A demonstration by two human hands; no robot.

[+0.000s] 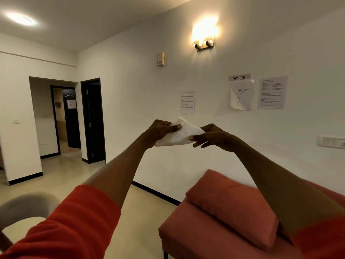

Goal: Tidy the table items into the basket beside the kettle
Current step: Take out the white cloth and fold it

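Single head-worn view, facing forward at arm's length, towards white wall (130,90), red bench (214,230) low right

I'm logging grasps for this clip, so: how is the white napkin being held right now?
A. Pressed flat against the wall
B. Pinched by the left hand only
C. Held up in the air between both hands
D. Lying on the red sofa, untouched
C: the left hand and the right hand each pinch one end of the white napkin, raised in front of the wall, well above the red sofa.
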